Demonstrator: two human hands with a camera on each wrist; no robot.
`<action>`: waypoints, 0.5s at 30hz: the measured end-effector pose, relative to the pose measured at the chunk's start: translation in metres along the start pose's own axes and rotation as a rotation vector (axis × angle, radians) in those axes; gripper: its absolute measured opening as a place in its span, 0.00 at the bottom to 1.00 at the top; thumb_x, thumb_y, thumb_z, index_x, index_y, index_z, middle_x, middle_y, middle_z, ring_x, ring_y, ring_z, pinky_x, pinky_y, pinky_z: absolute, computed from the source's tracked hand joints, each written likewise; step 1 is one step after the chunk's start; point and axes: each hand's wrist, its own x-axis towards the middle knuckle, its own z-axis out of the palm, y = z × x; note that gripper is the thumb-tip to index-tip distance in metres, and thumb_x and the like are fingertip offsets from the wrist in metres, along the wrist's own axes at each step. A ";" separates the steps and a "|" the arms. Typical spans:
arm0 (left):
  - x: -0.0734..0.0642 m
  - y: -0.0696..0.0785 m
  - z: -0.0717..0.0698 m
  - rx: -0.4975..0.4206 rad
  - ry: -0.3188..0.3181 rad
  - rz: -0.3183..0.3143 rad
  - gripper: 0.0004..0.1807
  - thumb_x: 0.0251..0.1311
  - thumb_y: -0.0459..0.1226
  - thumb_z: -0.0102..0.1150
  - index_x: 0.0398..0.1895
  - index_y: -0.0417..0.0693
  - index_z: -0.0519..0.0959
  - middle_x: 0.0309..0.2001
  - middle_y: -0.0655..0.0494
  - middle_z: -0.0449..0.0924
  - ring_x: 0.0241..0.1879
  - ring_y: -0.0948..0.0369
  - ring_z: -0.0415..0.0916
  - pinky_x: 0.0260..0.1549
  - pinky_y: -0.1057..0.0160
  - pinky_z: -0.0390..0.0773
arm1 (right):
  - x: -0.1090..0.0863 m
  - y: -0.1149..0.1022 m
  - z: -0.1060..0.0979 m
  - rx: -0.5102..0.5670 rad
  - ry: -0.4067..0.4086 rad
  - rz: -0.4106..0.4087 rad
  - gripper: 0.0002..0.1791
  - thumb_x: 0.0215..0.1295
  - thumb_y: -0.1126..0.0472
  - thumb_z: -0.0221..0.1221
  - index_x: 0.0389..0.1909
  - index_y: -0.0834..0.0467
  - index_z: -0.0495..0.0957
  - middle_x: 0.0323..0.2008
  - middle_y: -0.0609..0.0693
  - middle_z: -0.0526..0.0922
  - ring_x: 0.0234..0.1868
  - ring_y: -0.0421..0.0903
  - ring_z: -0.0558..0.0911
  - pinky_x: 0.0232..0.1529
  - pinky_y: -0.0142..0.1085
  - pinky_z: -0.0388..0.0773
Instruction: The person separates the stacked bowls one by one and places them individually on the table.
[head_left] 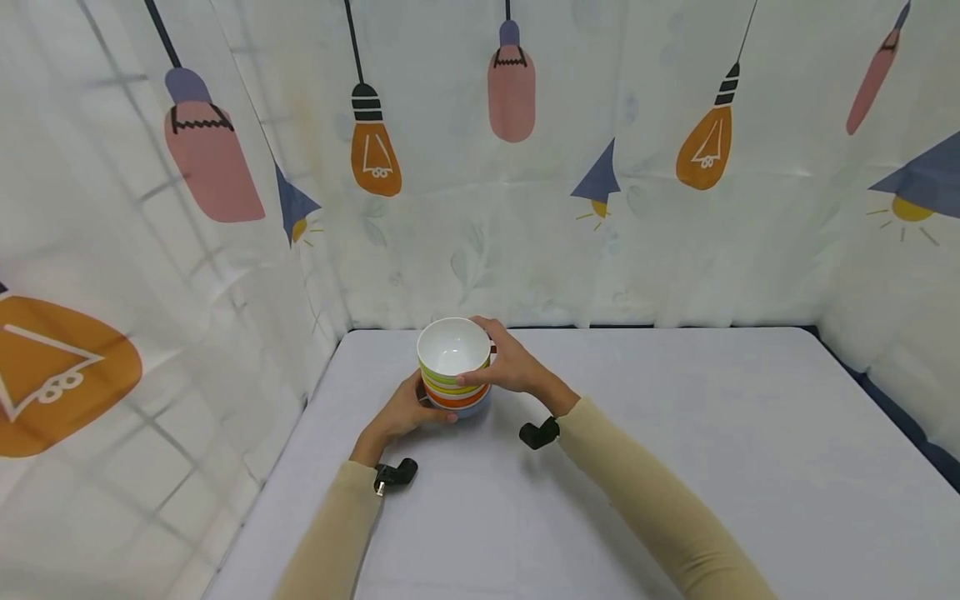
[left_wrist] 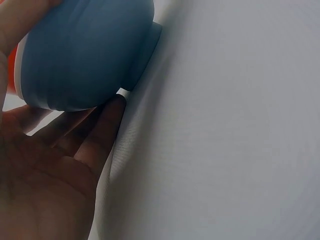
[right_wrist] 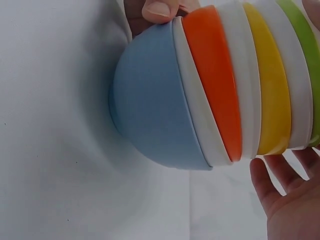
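Observation:
Four nested bowls stand in a stack on the table, a blue bowl [right_wrist: 150,100] at the bottom. Above it sit an orange bowl [right_wrist: 212,75], a yellow bowl [right_wrist: 270,75] and a green bowl [head_left: 450,346] with a white inside. The orange bowl tilts slightly in the blue one. My left hand [head_left: 408,408] grips the blue bowl low on its left side, thumb in front near its rim. Higher up on the right, my right hand [head_left: 513,360] holds the green bowl, thumb on its front and fingers behind, with fingertips close by the yellow bowl.
A white-covered table [head_left: 675,433] extends to the right and toward the front. Behind it hangs a white curtain [head_left: 465,242] printed with lamps, and another curtain side borders the left edge. Small black wrist cameras sit on both sleeves.

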 end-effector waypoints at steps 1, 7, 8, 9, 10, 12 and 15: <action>0.000 0.000 0.000 0.000 0.000 0.002 0.54 0.46 0.37 0.83 0.76 0.52 0.61 0.69 0.48 0.72 0.69 0.46 0.70 0.71 0.42 0.69 | 0.000 0.000 0.000 -0.002 0.004 -0.005 0.51 0.51 0.47 0.78 0.74 0.41 0.62 0.68 0.46 0.66 0.67 0.46 0.70 0.69 0.52 0.71; 0.000 0.000 0.000 -0.006 -0.004 0.007 0.53 0.46 0.37 0.83 0.75 0.51 0.62 0.69 0.48 0.72 0.69 0.47 0.71 0.71 0.43 0.70 | 0.001 0.001 0.001 -0.029 0.029 -0.017 0.49 0.50 0.47 0.78 0.73 0.40 0.64 0.66 0.46 0.68 0.65 0.45 0.72 0.67 0.49 0.75; 0.000 0.000 0.001 -0.009 -0.006 0.006 0.52 0.46 0.37 0.83 0.75 0.51 0.62 0.69 0.48 0.72 0.69 0.47 0.71 0.70 0.43 0.70 | 0.001 0.001 0.001 -0.032 0.032 -0.017 0.49 0.50 0.47 0.79 0.73 0.40 0.65 0.66 0.46 0.68 0.64 0.45 0.72 0.67 0.49 0.75; 0.000 0.001 0.001 -0.011 -0.006 0.004 0.52 0.46 0.37 0.83 0.75 0.51 0.62 0.69 0.48 0.72 0.69 0.46 0.71 0.70 0.43 0.70 | 0.001 0.001 0.001 -0.034 0.037 -0.018 0.49 0.50 0.47 0.79 0.73 0.41 0.65 0.66 0.46 0.68 0.64 0.45 0.73 0.66 0.48 0.75; 0.000 0.001 0.001 -0.012 -0.006 0.002 0.52 0.46 0.37 0.83 0.75 0.51 0.62 0.69 0.48 0.72 0.69 0.46 0.71 0.70 0.43 0.70 | 0.001 0.001 0.002 -0.035 0.042 -0.019 0.49 0.50 0.47 0.79 0.72 0.41 0.65 0.65 0.46 0.68 0.64 0.45 0.73 0.66 0.48 0.75; -0.001 0.002 0.001 -0.016 -0.006 -0.002 0.52 0.46 0.37 0.83 0.75 0.51 0.62 0.68 0.48 0.72 0.69 0.46 0.70 0.71 0.43 0.69 | 0.001 0.001 0.002 -0.035 0.051 -0.024 0.49 0.49 0.48 0.79 0.72 0.42 0.66 0.65 0.46 0.69 0.63 0.46 0.73 0.65 0.48 0.76; -0.001 0.003 0.000 -0.024 -0.008 -0.004 0.51 0.46 0.36 0.83 0.74 0.50 0.63 0.68 0.47 0.72 0.69 0.46 0.70 0.71 0.43 0.69 | 0.001 0.000 0.003 -0.035 0.064 -0.030 0.49 0.49 0.48 0.79 0.72 0.44 0.66 0.64 0.47 0.69 0.62 0.46 0.74 0.64 0.48 0.76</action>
